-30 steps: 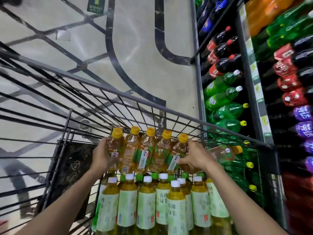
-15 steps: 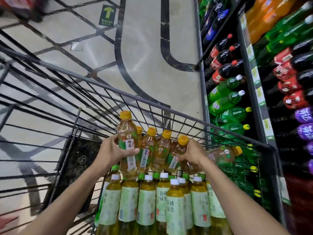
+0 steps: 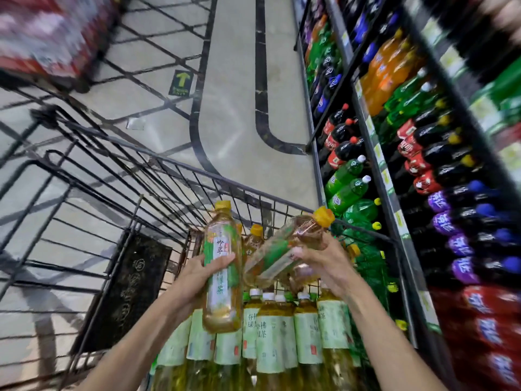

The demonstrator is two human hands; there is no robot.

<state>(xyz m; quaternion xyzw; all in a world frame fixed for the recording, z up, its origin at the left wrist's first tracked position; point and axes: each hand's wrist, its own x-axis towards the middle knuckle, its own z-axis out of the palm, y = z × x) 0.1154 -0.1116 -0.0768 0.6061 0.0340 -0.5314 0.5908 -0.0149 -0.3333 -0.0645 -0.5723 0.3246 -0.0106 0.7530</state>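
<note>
My left hand (image 3: 194, 275) grips an upright tea bottle (image 3: 222, 289) with a yellow cap and green label, lifted above the cart. My right hand (image 3: 324, 259) grips a second yellow-capped tea bottle (image 3: 284, 249), tilted with its cap pointing up and right. Between them one more yellow-capped bottle (image 3: 255, 238) stands in the black wire cart (image 3: 158, 165). Below my hands a row of white-capped green tea bottles (image 3: 270, 331) fills the near end of the cart.
A store shelf (image 3: 375, 153) on the right holds green, black, orange and purple soda bottles. Pale tiled floor (image 3: 236, 114) with dark lines lies ahead. A black mat (image 3: 132, 280) sits beyond the cart's left wall. Red stock (image 3: 42, 38) is blurred at top left.
Both hands have lifted a bottle each out of the yellow-capped row. The left bottle rose upright, the right one rose and tilted right. The view swung upward.
</note>
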